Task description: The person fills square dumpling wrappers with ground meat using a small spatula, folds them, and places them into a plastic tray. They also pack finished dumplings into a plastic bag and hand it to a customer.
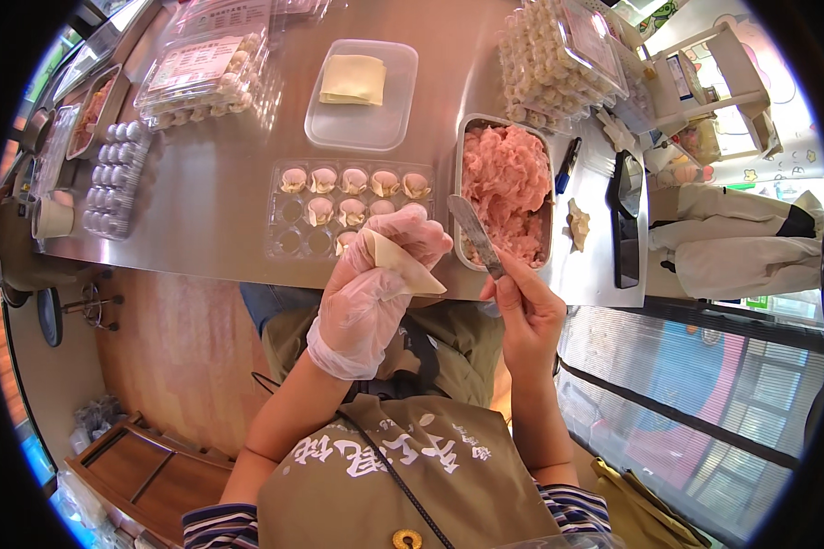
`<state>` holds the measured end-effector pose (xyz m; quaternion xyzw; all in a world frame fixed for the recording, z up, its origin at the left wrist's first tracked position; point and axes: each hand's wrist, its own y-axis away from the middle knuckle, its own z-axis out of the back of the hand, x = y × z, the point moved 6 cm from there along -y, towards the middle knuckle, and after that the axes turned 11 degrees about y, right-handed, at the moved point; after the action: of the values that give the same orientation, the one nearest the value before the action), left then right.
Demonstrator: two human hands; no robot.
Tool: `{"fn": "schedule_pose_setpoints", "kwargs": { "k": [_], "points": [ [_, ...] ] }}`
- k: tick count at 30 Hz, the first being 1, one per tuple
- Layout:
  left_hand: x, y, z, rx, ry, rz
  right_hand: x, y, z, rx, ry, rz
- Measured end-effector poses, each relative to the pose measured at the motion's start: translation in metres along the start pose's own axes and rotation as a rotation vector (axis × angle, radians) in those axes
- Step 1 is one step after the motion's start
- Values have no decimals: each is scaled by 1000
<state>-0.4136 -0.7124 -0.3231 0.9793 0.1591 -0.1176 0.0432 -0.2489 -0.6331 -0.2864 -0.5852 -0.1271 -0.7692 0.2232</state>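
Note:
My left hand (pixel 364 309), in a clear plastic glove, holds a pale dough wrapper (pixel 402 264) on its fingers and palm. Bare, my right hand (pixel 529 309) grips a flat metal spatula (pixel 477 233), its blade angled up and left over the near edge of a meat pan. Pink minced meat (pixel 505 171) heaps in that metal pan (pixel 459 151). Behind my left hand lies a clear plastic tray (pixel 278 226) with filled wontons (pixel 353 182) in many cups; a few cups at its left are bare. My hand hides the tray's near right part.
Square wrappers (pixel 352 80) lie stacked on a translucent plastic lid (pixel 360 137). Packed wonton boxes (pixel 556 62) stand piled at the back right, more boxes (pixel 202 75) at the back left. Right of the pan are a marker pen (pixel 568 165), a dough scrap (pixel 577 225) and a black holder (pixel 627 219).

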Motion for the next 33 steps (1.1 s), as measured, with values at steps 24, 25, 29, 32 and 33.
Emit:
{"fn": "schedule_pose_setpoints", "kwargs": {
  "k": [24,25,29,32,33],
  "points": [
    [-26,12,21,20,162,-178,39,16,-35,210,544,223],
    [-30,14,27,-57,122,-216,48,21,-32,161,627,296],
    [-41,21,31,-113,137,-276,77,32,-28,9,911,555],
    [-42,24,29,-113,93,-281,81,32,-36,17,1027,644],
    [-42,25,28,-106,74,-285,80,32,-39,37,1049,651]
  ]
}}
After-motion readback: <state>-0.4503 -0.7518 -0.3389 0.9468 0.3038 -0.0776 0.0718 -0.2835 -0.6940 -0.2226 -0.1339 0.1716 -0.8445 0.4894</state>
